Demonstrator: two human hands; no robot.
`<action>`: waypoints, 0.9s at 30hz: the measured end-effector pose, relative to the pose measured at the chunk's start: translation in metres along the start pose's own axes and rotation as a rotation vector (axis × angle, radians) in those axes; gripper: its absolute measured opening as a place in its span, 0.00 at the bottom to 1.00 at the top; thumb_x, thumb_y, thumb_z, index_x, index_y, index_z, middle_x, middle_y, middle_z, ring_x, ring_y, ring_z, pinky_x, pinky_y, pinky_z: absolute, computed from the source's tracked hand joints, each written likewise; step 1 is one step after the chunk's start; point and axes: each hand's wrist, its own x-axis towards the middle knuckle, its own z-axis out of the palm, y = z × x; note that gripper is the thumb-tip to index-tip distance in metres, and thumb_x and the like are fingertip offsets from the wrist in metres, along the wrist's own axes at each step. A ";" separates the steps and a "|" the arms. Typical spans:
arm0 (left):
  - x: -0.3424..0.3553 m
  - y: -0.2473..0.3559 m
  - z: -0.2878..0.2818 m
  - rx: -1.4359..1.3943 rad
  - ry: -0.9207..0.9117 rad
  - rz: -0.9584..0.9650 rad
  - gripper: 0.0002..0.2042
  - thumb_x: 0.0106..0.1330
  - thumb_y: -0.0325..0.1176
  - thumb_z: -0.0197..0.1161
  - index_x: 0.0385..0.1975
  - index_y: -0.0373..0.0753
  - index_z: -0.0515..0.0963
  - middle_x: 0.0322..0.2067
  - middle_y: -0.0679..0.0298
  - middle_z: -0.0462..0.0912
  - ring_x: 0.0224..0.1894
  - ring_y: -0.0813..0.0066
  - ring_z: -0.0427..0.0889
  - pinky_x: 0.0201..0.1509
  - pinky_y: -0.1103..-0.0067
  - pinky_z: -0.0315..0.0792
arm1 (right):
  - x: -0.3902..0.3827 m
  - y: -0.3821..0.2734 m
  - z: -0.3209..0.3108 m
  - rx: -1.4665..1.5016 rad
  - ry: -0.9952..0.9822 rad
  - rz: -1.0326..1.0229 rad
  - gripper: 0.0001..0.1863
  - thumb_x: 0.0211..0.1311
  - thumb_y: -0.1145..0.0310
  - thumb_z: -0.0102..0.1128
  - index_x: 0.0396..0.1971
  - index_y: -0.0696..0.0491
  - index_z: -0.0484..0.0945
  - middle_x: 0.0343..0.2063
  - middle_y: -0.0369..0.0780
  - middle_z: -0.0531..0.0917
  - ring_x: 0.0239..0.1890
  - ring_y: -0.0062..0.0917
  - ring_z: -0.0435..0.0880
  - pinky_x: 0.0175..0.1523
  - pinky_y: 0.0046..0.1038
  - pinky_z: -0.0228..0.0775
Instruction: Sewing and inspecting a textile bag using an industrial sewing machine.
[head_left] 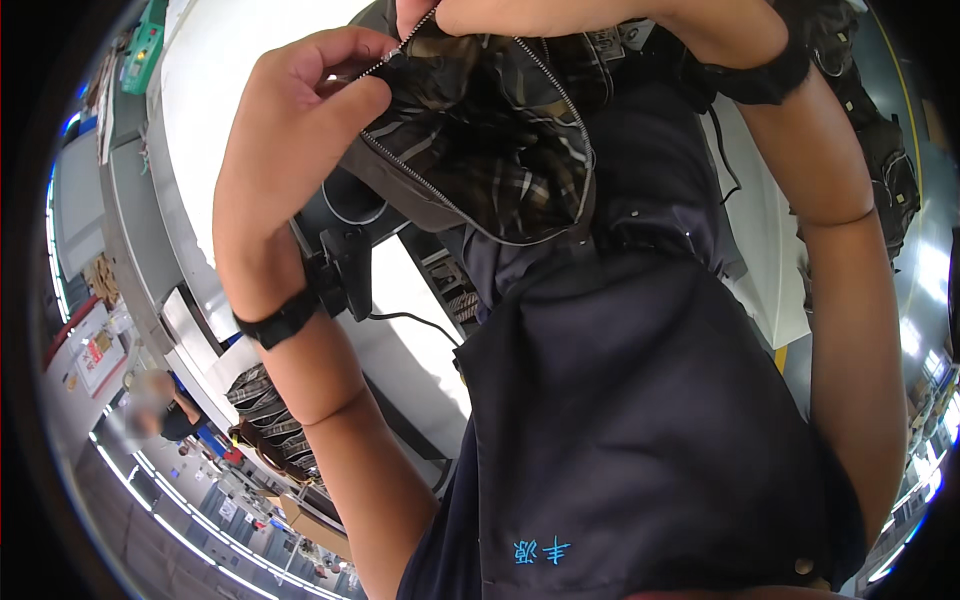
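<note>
A dark bag (410,200) with a plaid lining (490,150) lies at the top of the view, its mouth unzipped and gaping toward me. The metal zipper (555,85) runs round the opening. My left hand (290,120) pinches the zipper edge at the bag's left side, thumb and fingertips closed around it near a small metal piece. Farther up, my right hand (600,12) reaches across the bag from the right, its fingertips closed on the same zipper edge. The upper picture edge cuts off part of that hand.
A white tabletop (205,90) stretches to the left, with a green device (143,55) at its far edge. Plaid pieces (262,405) are stacked at lower left. More dark bags (880,150) lie at far right. Another person (180,415) stands in the distance at left.
</note>
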 end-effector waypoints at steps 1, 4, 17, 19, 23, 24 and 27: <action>0.005 -0.006 -0.002 -0.002 0.001 -0.003 0.13 0.61 0.22 0.60 0.45 0.30 0.84 0.37 0.67 0.87 0.37 0.84 0.80 0.47 0.83 0.75 | 0.000 0.006 0.001 0.036 -0.025 0.025 0.15 0.57 0.73 0.55 0.38 0.61 0.88 0.26 0.47 0.88 0.27 0.29 0.84 0.37 0.30 0.75; 0.015 -0.021 -0.003 -0.243 -0.139 -0.011 0.12 0.62 0.21 0.60 0.44 0.28 0.84 0.36 0.69 0.86 0.38 0.87 0.79 0.47 0.86 0.73 | 0.009 0.023 0.005 0.138 -0.058 0.118 0.14 0.58 0.73 0.56 0.38 0.61 0.88 0.27 0.44 0.89 0.28 0.25 0.83 0.37 0.28 0.75; 0.031 -0.036 -0.004 -0.356 -0.259 -0.018 0.12 0.61 0.20 0.58 0.41 0.30 0.86 0.35 0.73 0.85 0.37 0.87 0.78 0.48 0.86 0.72 | 0.006 0.048 0.014 0.411 0.018 0.279 0.10 0.60 0.75 0.60 0.38 0.61 0.86 0.26 0.36 0.86 0.28 0.15 0.80 0.35 0.21 0.72; 0.027 -0.034 -0.005 -0.349 -0.270 -0.028 0.12 0.61 0.20 0.59 0.42 0.30 0.85 0.36 0.72 0.85 0.38 0.87 0.79 0.49 0.86 0.72 | 0.004 0.048 0.013 0.425 0.011 0.270 0.10 0.61 0.74 0.61 0.38 0.61 0.86 0.26 0.36 0.86 0.28 0.15 0.80 0.35 0.21 0.72; 0.020 -0.032 -0.002 -0.372 -0.294 -0.043 0.14 0.61 0.21 0.60 0.46 0.31 0.83 0.40 0.72 0.84 0.42 0.86 0.79 0.53 0.86 0.71 | 0.002 0.048 0.015 0.409 0.003 0.282 0.10 0.62 0.73 0.62 0.39 0.61 0.86 0.27 0.35 0.86 0.30 0.14 0.80 0.37 0.19 0.72; 0.019 -0.033 -0.001 -0.398 -0.299 0.011 0.14 0.61 0.21 0.61 0.47 0.32 0.82 0.40 0.72 0.84 0.42 0.86 0.79 0.53 0.86 0.71 | 0.003 0.048 0.016 0.374 0.020 0.306 0.10 0.62 0.74 0.62 0.40 0.61 0.86 0.28 0.35 0.87 0.30 0.14 0.80 0.37 0.19 0.72; 0.019 -0.038 -0.002 -0.361 -0.281 0.002 0.13 0.62 0.22 0.61 0.47 0.32 0.82 0.40 0.73 0.83 0.43 0.86 0.79 0.53 0.85 0.71 | 0.005 0.048 0.022 0.400 0.016 0.316 0.10 0.63 0.74 0.63 0.40 0.61 0.86 0.28 0.35 0.87 0.31 0.14 0.81 0.38 0.19 0.72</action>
